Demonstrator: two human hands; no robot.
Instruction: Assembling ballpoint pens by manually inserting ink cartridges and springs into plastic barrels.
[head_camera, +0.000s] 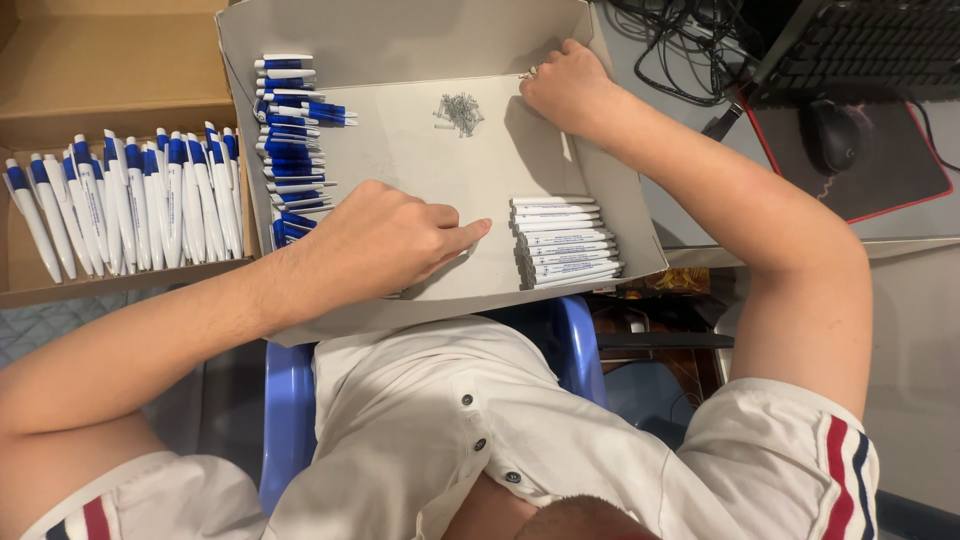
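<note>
Resting fisted in grey box (610, 190): left hand (375, 240) beside white barrels (565, 243); right hand (565, 85) curled beside springs (460, 110).

A blue chair (575, 345) stands below; grey desk (915, 225) holds a black mouse (832, 135).

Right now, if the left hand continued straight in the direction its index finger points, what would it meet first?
The left hand points right across the bare box floor; it would probably first meet the stack of white pen barrels, though height is unclear.
</note>
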